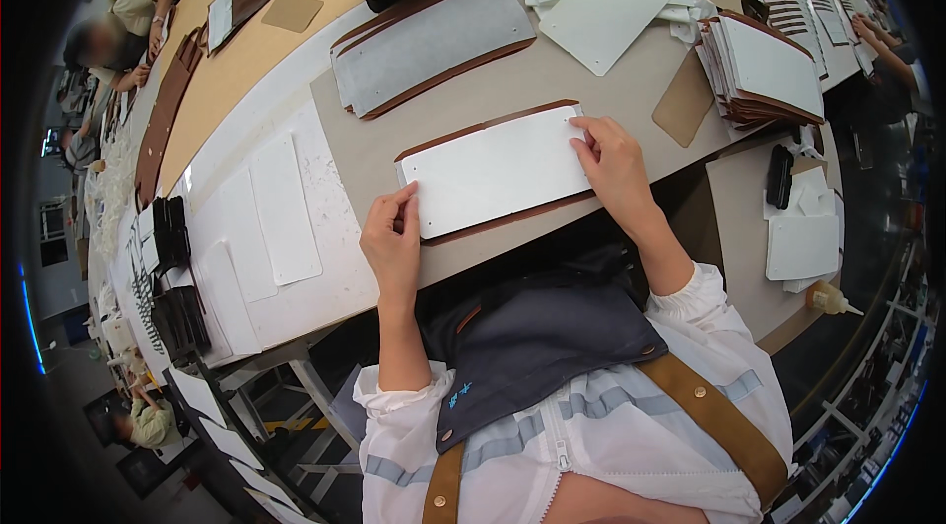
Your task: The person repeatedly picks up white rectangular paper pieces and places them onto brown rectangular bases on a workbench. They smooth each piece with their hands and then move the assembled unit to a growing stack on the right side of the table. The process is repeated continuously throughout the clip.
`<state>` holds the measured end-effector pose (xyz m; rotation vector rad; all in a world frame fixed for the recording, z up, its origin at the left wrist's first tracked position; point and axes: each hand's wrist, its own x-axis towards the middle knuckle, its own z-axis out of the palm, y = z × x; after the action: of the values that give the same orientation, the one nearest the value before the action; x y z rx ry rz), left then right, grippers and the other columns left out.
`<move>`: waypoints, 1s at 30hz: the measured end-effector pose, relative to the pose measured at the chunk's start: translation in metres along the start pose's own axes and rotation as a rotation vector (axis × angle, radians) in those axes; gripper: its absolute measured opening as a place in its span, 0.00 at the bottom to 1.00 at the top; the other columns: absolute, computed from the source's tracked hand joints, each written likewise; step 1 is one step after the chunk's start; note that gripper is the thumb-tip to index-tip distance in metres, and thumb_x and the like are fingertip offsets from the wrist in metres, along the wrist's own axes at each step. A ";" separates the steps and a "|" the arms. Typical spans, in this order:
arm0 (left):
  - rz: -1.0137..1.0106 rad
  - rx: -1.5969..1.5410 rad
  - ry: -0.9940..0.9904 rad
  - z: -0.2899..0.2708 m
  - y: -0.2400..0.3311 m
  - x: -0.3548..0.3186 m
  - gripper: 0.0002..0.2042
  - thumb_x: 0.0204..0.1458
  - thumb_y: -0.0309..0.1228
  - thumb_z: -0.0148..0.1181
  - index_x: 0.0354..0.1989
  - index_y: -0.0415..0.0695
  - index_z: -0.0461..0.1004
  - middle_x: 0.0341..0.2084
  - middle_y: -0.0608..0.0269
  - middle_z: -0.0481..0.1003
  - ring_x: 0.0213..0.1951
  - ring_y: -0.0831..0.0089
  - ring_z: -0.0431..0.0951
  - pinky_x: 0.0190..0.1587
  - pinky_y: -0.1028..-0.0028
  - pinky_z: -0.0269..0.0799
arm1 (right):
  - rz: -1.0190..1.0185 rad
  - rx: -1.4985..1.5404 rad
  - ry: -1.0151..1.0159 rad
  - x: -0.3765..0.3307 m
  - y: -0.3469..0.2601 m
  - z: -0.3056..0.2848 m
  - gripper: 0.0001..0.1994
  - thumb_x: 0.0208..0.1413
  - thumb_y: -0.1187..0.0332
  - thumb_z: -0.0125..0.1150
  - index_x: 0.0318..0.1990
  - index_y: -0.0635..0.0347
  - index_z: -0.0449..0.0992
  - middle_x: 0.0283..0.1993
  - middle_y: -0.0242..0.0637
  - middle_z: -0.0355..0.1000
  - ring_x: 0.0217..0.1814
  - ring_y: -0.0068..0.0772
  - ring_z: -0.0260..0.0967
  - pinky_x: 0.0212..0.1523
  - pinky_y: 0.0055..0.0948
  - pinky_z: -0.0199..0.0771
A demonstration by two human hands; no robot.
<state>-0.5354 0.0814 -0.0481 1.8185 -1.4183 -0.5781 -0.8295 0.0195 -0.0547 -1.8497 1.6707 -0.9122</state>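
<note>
In front of me a white rectangular sheet (498, 174) with small holes near its corners lies over a brown leather-like panel (522, 215), whose edges show along the long sides. My left hand (392, 233) pinches the sheet's left end between thumb and fingers. At the upper right corner, my right hand (613, 164) grips the same sheet with thumb and fingertips. Whether the fingers also hold the brown panel cannot be made out. Just beyond lies a stack of brown panels topped with a grey sheet (434, 46).
Loose white sheets (601, 16) heap at the back, and brown panels with white sheets (759, 66) are stacked at right. A tan card (685, 100) lies nearby. White strips (286, 209) and black bundles (172, 233) are at left. A glue bottle (830, 298) lies right. Other people work around.
</note>
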 end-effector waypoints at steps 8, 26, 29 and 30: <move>0.163 0.199 -0.008 -0.002 0.000 0.001 0.11 0.58 0.23 0.64 0.48 0.46 0.84 0.30 0.65 0.72 0.32 0.72 0.71 0.37 0.73 0.70 | 0.005 -0.219 -0.074 0.001 -0.010 -0.010 0.12 0.58 0.72 0.66 0.50 0.58 0.80 0.37 0.41 0.71 0.35 0.44 0.74 0.39 0.39 0.75; 0.458 0.370 0.039 0.000 -0.003 0.003 0.19 0.57 0.25 0.63 0.58 0.46 0.76 0.55 0.53 0.70 0.58 0.55 0.69 0.61 0.58 0.64 | -0.393 -0.249 0.135 -0.008 0.006 0.001 0.18 0.53 0.79 0.64 0.54 0.61 0.78 0.52 0.43 0.70 0.58 0.47 0.68 0.57 0.44 0.69; 0.506 0.274 -0.058 0.035 0.006 0.008 0.25 0.59 0.24 0.58 0.67 0.43 0.68 0.67 0.49 0.65 0.71 0.50 0.61 0.70 0.55 0.57 | -0.507 -0.175 0.085 -0.001 -0.022 0.029 0.21 0.53 0.79 0.63 0.56 0.65 0.75 0.58 0.45 0.70 0.64 0.51 0.66 0.64 0.45 0.66; 0.530 0.254 -0.083 0.052 0.010 0.010 0.25 0.60 0.25 0.56 0.68 0.43 0.67 0.69 0.49 0.64 0.72 0.50 0.59 0.72 0.56 0.55 | -0.543 -0.149 0.058 0.001 -0.029 0.042 0.21 0.53 0.79 0.63 0.57 0.67 0.74 0.60 0.46 0.70 0.65 0.52 0.65 0.66 0.46 0.65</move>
<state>-0.5769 0.0563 -0.0722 1.5140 -2.0085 -0.2069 -0.7785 0.0194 -0.0613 -2.4642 1.3102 -1.0781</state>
